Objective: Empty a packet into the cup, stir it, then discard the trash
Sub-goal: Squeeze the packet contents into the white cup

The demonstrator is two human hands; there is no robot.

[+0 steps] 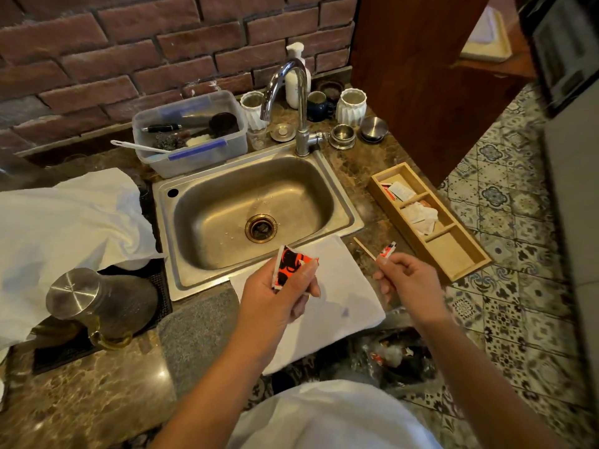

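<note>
My left hand (278,296) pinches a red, black and white packet (288,265) over the front edge of the steel sink (201,280). My right hand (411,280) holds a thin wooden stir stick (364,248) together with a small torn strip of the packet (388,249). Both hands hover above a white cloth (343,299) on the counter, about a hand's width apart. Several cups stand behind the tap: a white ribbed cup (351,106), another white ribbed cup (254,108) and a dark mug (319,106). I cannot tell which cup belongs to the task.
A wooden compartment tray (453,254) with packets lies right of the sink. A bin with a dark bag and trash (395,354) sits low beyond the counter edge. A steel-lidded pitcher (94,299) and white cloth (64,228) are at left; a plastic tub (191,134) stands behind the sink.
</note>
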